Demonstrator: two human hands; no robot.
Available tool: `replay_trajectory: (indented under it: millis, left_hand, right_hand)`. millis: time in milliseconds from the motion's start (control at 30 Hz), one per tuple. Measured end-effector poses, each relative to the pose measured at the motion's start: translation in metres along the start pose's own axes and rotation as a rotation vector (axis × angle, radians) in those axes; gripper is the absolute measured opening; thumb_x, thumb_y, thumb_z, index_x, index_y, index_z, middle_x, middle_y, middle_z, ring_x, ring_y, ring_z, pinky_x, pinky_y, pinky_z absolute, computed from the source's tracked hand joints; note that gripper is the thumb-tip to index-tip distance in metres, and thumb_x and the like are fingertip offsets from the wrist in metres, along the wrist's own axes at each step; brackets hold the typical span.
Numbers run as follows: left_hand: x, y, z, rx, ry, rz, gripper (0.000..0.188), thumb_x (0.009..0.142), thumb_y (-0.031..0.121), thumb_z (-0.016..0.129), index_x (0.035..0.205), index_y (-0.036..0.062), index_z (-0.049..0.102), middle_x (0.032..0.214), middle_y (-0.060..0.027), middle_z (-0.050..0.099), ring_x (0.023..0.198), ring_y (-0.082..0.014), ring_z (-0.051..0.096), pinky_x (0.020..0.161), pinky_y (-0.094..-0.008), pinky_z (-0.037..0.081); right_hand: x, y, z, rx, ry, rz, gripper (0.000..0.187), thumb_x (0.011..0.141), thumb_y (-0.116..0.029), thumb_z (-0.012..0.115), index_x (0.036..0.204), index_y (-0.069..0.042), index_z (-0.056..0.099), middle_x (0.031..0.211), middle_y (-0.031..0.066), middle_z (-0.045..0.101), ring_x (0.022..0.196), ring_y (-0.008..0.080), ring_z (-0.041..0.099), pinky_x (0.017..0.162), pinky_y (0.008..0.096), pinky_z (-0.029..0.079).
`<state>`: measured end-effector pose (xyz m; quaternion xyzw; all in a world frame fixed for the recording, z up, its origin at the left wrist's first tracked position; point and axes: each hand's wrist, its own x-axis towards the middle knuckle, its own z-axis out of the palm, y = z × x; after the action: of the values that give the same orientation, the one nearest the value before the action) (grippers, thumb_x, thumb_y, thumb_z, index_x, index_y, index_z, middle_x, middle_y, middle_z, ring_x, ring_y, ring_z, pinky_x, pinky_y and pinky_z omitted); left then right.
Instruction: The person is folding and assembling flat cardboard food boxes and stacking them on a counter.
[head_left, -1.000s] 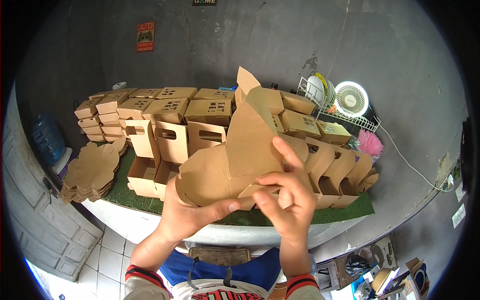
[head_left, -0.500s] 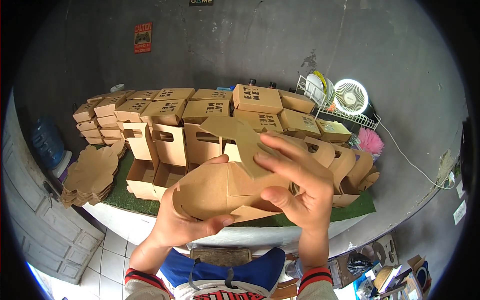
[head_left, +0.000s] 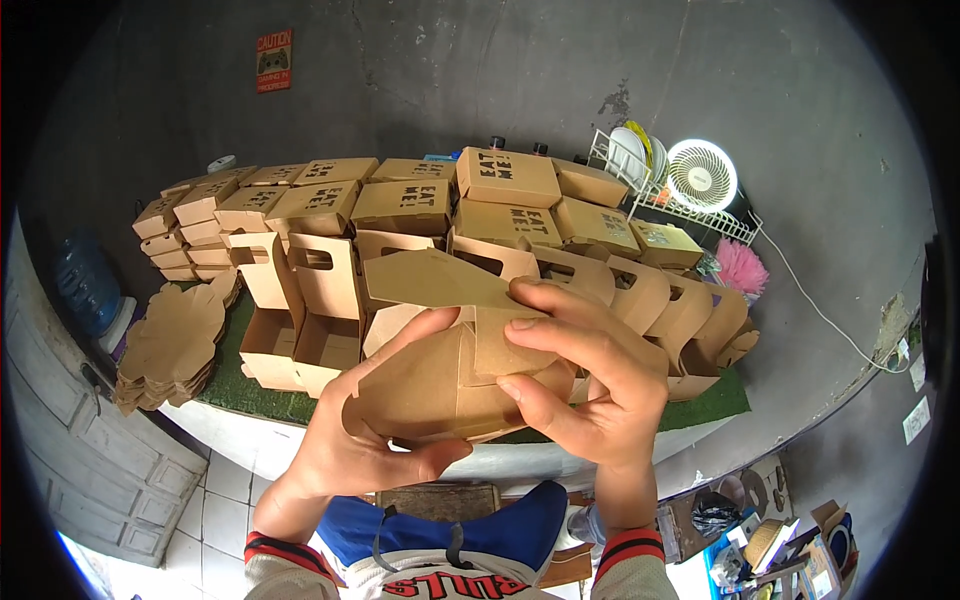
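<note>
Between my hands is a partly folded brown cardboard box [head_left: 415, 385], held above the near edge of the table. My left hand [head_left: 345, 430] grips its left end, thumb on the near side and fingers behind the far wall. At the right, my right hand [head_left: 590, 385] pinches a flap of the same box, its thumb inside and fingers over the top. A wide panel of the box stands up on the far side, behind my right fingertips. Behind it are several open cardboard carriers [head_left: 325, 290] with handle slots, standing in a row.
Stacks of closed printed cardboard boxes [head_left: 405, 207] fill the table's back. Flat cardboard blanks [head_left: 175, 335] lie piled at the left, on green matting [head_left: 275, 402]. A white fan [head_left: 701, 175] and dish rack [head_left: 690, 222] stand at the back right; a blue water jug [head_left: 88, 285] is far left.
My right hand has pressed the flap down and inward to the box's middle, its thumb moving left. The standing panel now leans lower and farther left. The view has shifted slightly.
</note>
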<state>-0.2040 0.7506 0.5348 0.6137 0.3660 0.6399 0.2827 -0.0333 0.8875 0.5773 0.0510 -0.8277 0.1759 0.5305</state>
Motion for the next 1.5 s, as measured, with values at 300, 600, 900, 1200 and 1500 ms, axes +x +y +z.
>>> replay_trajectory:
  millis: [300,600,900,1200,1500]
  left_hand:
    - [-0.002,0.01,-0.001,0.015,0.011,-0.081,0.097,0.071,-0.009,0.077,0.153,0.0007,0.027,0.14,-0.0088,0.053,0.124,-0.0126,0.05,0.104,-0.0275,0.039]
    - [0.005,0.01,0.001,-0.017,-0.013,-0.026,0.093,0.071,-0.011,0.074,0.152,-0.0007,0.029,0.141,-0.0102,0.052,0.127,-0.014,0.048,0.107,-0.0286,0.036]
    - [0.002,0.01,-0.005,0.082,-0.028,0.008,0.09,0.071,-0.009,0.075,0.15,-0.0023,0.032,0.139,-0.0113,0.054,0.125,-0.0149,0.051,0.103,-0.0286,0.041]
    - [-0.003,0.003,-0.002,0.122,0.07,0.063,0.083,0.072,-0.008,0.076,0.145,-0.0052,0.036,0.133,-0.012,0.055,0.121,-0.0173,0.054,0.1,-0.0308,0.044]
    - [-0.006,-0.001,0.0,0.122,0.117,0.056,0.077,0.074,-0.004,0.078,0.141,-0.0059,0.04,0.128,-0.0121,0.058,0.114,-0.0159,0.058,0.096,-0.029,0.047]
  right_hand:
    - [0.003,0.0,-0.003,0.04,-0.117,-0.023,0.034,0.072,0.0,0.081,0.104,0.001,0.07,0.118,0.0226,0.065,0.109,0.0326,0.065,0.091,0.038,0.053]
    - [0.001,0.004,-0.005,0.042,-0.112,-0.062,0.03,0.07,-0.005,0.083,0.098,-0.006,0.074,0.121,0.02,0.065,0.113,0.0344,0.064,0.096,0.0437,0.051]
    - [0.0,0.004,-0.009,-0.042,-0.163,-0.159,0.04,0.072,-0.039,0.082,0.095,-0.006,0.078,0.118,0.0249,0.065,0.115,0.039,0.063,0.101,0.0516,0.047]
    - [-0.003,0.006,-0.001,-0.128,-0.195,-0.198,0.039,0.066,-0.03,0.086,0.095,-0.006,0.075,0.122,0.0215,0.064,0.116,0.0402,0.061,0.099,0.0559,0.046]
    - [-0.023,0.006,0.023,0.051,0.109,0.058,0.023,0.07,-0.014,0.086,0.087,-0.004,0.074,0.143,0.0295,0.047,0.135,0.0473,0.043,0.108,0.0497,0.038]
